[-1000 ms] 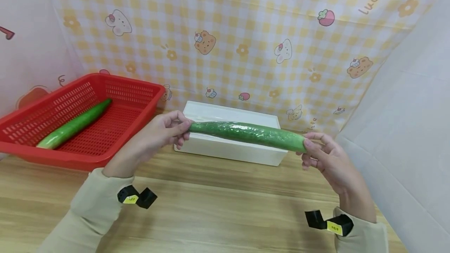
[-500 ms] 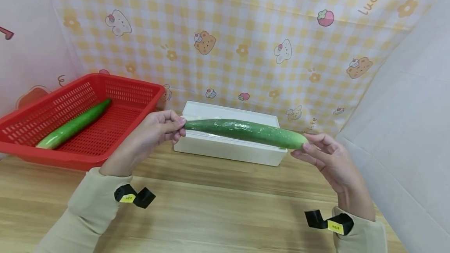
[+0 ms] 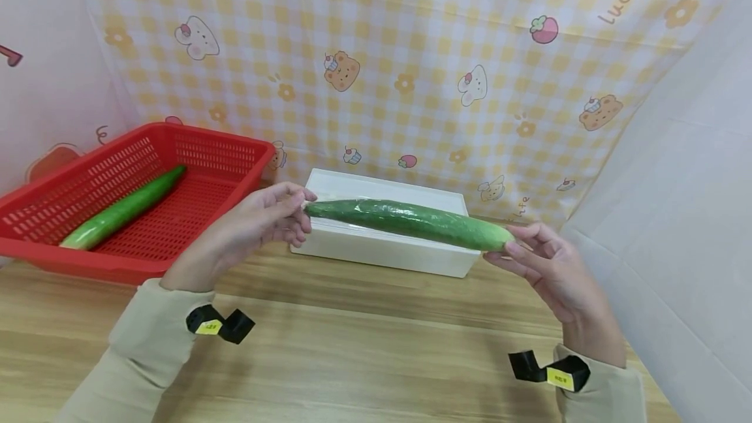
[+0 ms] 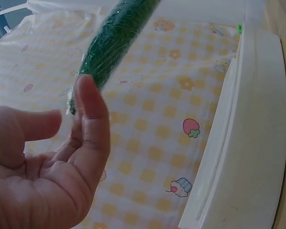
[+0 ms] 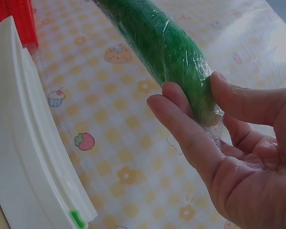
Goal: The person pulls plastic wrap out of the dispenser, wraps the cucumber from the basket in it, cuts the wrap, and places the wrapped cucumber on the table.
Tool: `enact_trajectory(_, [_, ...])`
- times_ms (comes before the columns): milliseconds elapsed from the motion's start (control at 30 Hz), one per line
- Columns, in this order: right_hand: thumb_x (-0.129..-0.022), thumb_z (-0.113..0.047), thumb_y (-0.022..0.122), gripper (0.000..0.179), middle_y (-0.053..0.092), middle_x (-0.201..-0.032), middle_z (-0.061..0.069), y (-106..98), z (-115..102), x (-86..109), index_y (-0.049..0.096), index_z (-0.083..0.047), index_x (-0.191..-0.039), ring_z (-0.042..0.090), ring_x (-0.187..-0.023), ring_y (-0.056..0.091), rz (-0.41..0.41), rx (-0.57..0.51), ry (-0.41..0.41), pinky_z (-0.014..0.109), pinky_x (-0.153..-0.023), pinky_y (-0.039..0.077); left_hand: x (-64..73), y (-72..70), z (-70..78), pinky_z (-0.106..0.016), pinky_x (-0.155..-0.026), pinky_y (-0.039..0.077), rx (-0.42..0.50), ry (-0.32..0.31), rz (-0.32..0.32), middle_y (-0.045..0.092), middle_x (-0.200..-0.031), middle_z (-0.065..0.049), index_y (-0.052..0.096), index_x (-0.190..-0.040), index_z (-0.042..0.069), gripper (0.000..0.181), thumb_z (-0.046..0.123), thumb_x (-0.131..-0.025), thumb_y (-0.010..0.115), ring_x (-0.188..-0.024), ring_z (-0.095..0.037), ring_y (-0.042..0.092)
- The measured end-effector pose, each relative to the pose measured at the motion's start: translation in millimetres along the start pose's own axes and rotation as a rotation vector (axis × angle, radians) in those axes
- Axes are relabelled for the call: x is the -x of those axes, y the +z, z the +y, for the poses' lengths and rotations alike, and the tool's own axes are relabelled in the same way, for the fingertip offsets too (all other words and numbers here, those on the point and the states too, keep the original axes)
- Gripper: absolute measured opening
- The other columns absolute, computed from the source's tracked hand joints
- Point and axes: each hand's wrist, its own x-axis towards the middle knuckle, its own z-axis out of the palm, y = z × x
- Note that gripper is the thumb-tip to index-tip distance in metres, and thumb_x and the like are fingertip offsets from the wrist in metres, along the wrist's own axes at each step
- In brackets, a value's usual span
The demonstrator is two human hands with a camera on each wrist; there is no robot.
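A long green cucumber (image 3: 411, 219) in clear plastic wrap is held level above the table, in front of a long white box (image 3: 382, 250). At its pale end, my right hand (image 3: 543, 266) pinches it between thumb and fingers; some loose wrap shows below that end in the right wrist view. My left hand (image 3: 252, 227) is at the thin dark end. In the left wrist view a fingertip touches the wrapped tip (image 4: 102, 62), while the thumb stands apart from it. Little of the left fingers' far side is visible.
A red plastic basket (image 3: 141, 273) stands at the left with another cucumber (image 3: 126, 209) lying in it. The white box bears a small green piece (image 5: 77, 219) at one end. A checked cloth (image 3: 405, 51) hangs behind, and a white wall panel (image 3: 675, 214) borders the right.
My left hand has shifted slightly left, and its thumb and fingers have spread at the cucumber's tip. The cucumber has moved a little left. My right hand keeps its pinch.
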Motion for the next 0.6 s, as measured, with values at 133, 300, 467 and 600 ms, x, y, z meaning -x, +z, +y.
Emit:
enact_trajectory(133, [-0.093,0.009,0.043,0.028,0.056,-0.115,0.006,3.4,1.3,-1.0,0.061,-0.009,-0.105,0.022,-0.092,0.068,0.008,0.012,0.005,0.031,-0.084,0.052,-1.9,1.5,-2.6,-0.034,-0.078,0.055,-0.061,-0.012,-0.046,0.065,-0.1,-0.015,0.035,-0.13,-0.001,0.045,0.034,-0.101,0.036,-0.085,-0.022,0.067])
enact_trajectory(300, [-0.093,0.009,0.044,0.027,0.05,-0.119,0.006,7.5,2.7,-1.6,0.06,-0.009,-0.104,0.02,-0.094,0.067,0.022,0.019,0.007,0.031,-0.084,0.052,-5.0,4.6,-7.1,-0.035,-0.079,0.055,-0.094,-0.008,-0.026,0.066,-0.101,-0.016,0.041,-0.121,-0.003,0.039,0.028,-0.098,0.046,-0.085,-0.022,0.068])
enact_trajectory(467, [-0.093,0.008,0.043,0.026,0.052,-0.117,0.006,9.9,3.4,-4.2,0.058,-0.006,-0.11,0.021,-0.096,0.066,0.008,0.006,0.015,0.033,-0.085,0.051,-4.3,5.9,-6.6,-0.029,-0.076,0.055,-0.089,0.017,0.082,0.066,-0.087,-0.003,0.05,-0.105,-0.002,0.024,0.019,-0.095,0.053,-0.077,-0.013,0.066])
enact_trajectory(600, [-0.096,0.002,0.041,0.027,0.06,-0.109,0.005,10.5,3.1,-6.8,0.056,-0.003,-0.119,0.02,-0.093,0.067,0.004,0.018,0.046,0.032,-0.086,0.051,-0.7,5.5,-3.7,-0.025,-0.077,0.054,-0.045,0.048,0.145,0.063,-0.093,0.001,0.054,-0.096,0.002,0.011,0.013,-0.094,0.053,-0.077,-0.009,0.066])
